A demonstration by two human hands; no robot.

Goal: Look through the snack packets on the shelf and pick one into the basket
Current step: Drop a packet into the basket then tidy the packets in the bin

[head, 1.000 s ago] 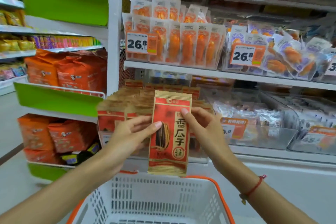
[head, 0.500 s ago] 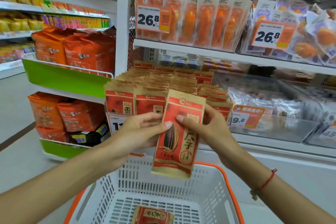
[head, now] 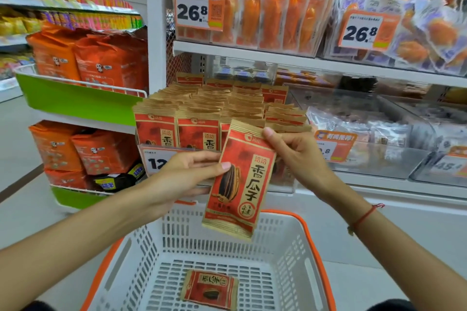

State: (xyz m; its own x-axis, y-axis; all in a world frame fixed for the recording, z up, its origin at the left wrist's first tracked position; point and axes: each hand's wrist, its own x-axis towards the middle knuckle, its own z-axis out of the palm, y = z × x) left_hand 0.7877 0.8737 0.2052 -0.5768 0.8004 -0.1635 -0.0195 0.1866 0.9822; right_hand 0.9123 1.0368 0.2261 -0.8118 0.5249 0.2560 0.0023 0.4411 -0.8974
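A red and gold sunflower-seed packet point(head: 237, 182) hangs tilted above the white basket point(head: 285, 250) with its orange rim. My left hand point(head: 187, 177) pinches the packet's left edge with thumb on front. My right hand point(head: 295, 156) pinches its top right corner. Behind it, rows of the same packets point(head: 202, 108) stand in a clear shelf bin. One more such packet point(head: 209, 288) lies flat on the basket floor.
Orange sausage packs point(head: 265, 7) and a 26.8 price tag point(head: 199, 11) fill the shelf above. Clear bins of pale packets point(head: 366, 139) sit to the right. Orange bags point(head: 86, 60) fill green racks on the left. Grey floor shows on both sides of the basket.
The view has tipped down, showing the basket floor and the packet lying there. The held packet has tilted, and my right hand slid up to its top corner.
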